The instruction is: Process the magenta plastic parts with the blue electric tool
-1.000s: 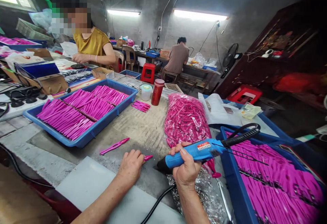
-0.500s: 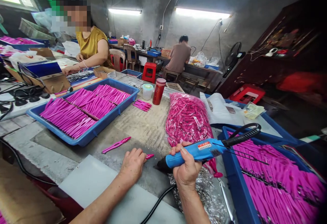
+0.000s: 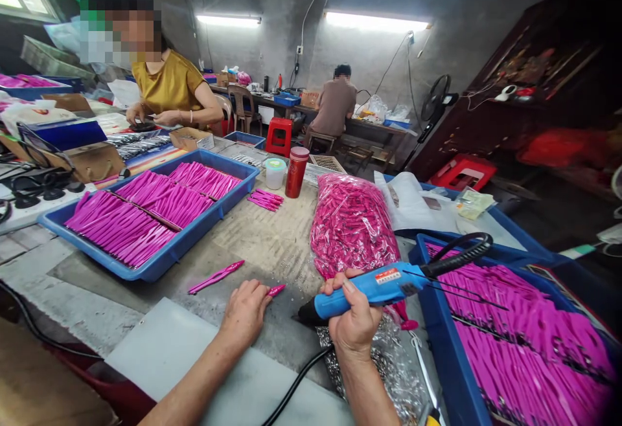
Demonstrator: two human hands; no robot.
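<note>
My right hand is wrapped round a blue electric screwdriver, its black nose pointing down and left over the table and its black cord running off below. Low on the dark work surface, my left hand is closed over a slim pink plastic piece; only the piece's pointed pink end shows past the fingers. Another long pink piece lies just beyond that hand. Under and beside my right wrist sits a clear plastic bag of small metal parts.
Blue trays of pink pieces stand left and right. A clear bag of pink parts lies ahead, near a red bottle, a lidded tub and a small pink stack. A co-worker sits at far left.
The view has turned slightly right. The pink end under my left hand has tilted a little upward, while my right hand keeps its hold. The co-worker's hands have come closer together round a dark object.
</note>
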